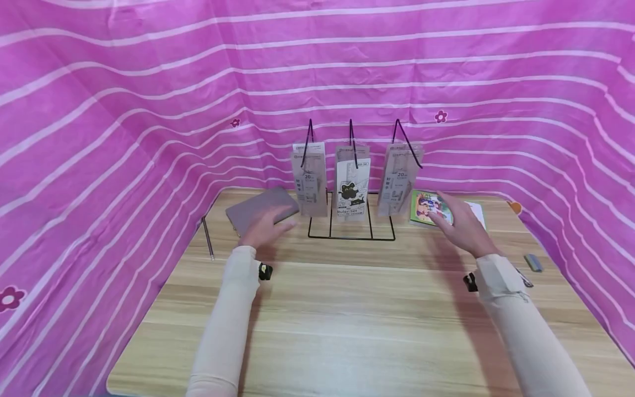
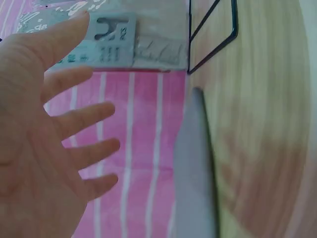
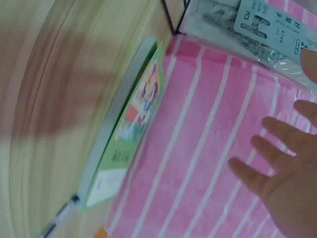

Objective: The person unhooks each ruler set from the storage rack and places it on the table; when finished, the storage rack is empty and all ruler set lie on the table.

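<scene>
My left hand (image 1: 264,227) hovers over the near right part of a grey notebook (image 1: 250,208), holding nothing. In the left wrist view its fingers (image 2: 89,119) are spread and fairly straight. On the right, my other hand (image 1: 464,225) is above a green picture-covered book (image 1: 419,207), also with nothing in it; the right wrist view shows its fingers (image 3: 280,126) apart. Between the hands stands a black wire rack (image 1: 351,238) with three hooks. Clear ruler-set packs hang from it: a left pack (image 1: 311,187), a middle pack with a black cat card (image 1: 353,190) and a right pack (image 1: 397,187).
A dark pencil (image 1: 208,240) lies near the table's left edge. Toward the right edge are a small blue-grey eraser (image 1: 533,263) and a pen (image 1: 526,280) partly behind the right sleeve. Pink striped cloth (image 1: 327,66) encloses the wooden table (image 1: 357,325) at the back and sides.
</scene>
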`<state>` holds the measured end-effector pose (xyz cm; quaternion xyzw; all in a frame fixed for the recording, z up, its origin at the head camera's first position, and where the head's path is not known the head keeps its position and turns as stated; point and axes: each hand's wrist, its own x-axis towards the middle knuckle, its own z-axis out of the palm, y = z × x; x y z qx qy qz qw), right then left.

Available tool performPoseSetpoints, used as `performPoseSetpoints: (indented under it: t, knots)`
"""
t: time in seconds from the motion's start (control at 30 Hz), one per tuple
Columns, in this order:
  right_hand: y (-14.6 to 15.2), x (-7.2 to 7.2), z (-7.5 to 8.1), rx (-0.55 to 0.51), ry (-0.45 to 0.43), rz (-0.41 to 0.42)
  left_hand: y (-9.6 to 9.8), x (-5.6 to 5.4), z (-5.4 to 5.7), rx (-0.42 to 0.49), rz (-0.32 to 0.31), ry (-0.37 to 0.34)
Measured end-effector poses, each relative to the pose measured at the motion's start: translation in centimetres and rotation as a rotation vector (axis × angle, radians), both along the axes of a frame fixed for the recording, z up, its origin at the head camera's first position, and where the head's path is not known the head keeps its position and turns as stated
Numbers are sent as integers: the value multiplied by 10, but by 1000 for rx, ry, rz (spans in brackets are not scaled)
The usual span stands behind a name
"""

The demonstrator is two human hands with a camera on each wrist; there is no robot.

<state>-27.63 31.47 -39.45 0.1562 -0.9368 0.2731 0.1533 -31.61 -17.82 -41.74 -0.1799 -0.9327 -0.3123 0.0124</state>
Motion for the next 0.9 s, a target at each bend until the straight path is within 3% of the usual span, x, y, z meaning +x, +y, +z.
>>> performPoseSetpoints:
  t: [0.17,0.3,0.43,0.6,0.73,0.9]
  knots:
    - [-8,-12,-4,-178,17,52,8,-5,-19,164,-62,-118]
    - [-12,-21,-6,-294,-22,49,14,-8,-35,232,-64,-194]
    - [-15,-27,-5,-364,-63,23,23,-15,-52,241,-45,-212]
    - [-23,-25,7,-451,-89,-4,34,-24,-67,268,9,-225]
    - [-29,-25,15,-501,-113,5,39,-26,-77,296,74,-219]
    - [-32,-29,19,-524,-103,19,44,-27,-85,256,121,-184]
